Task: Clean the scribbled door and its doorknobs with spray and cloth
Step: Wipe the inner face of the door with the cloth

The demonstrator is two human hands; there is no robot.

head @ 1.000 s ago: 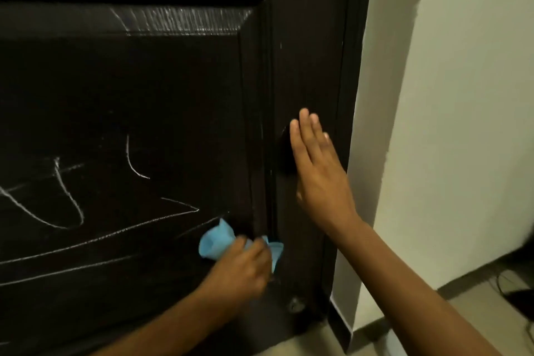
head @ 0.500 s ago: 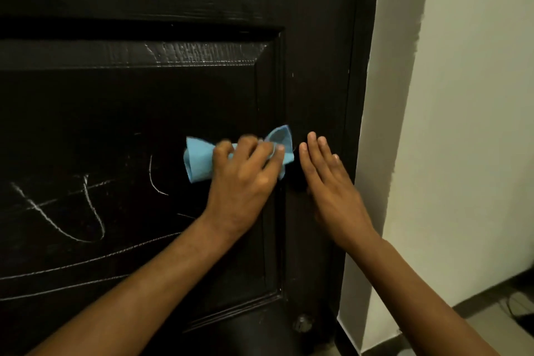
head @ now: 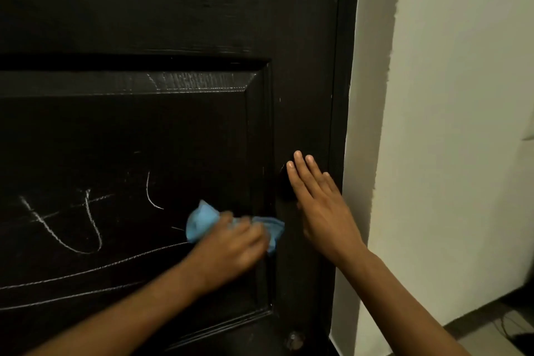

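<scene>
Grip: left hand (head: pixel 231 246) bunches the blue cloth (head: pixel 202 218) against the door (head: pixel 144 23), fingers curled over it; right hand (head: pixel 320 208) lies flat, fingers straight, holding nothing.
Cloth: on the lower panel's right edge, just left of the right hand.
Scribbles (head: pixel 86 222): white lines left of the cloth — not yet wiped.
Progress: early, I judge — panel top looks clean; small round fitting (head: pixel 294 338) below untouched.
</scene>
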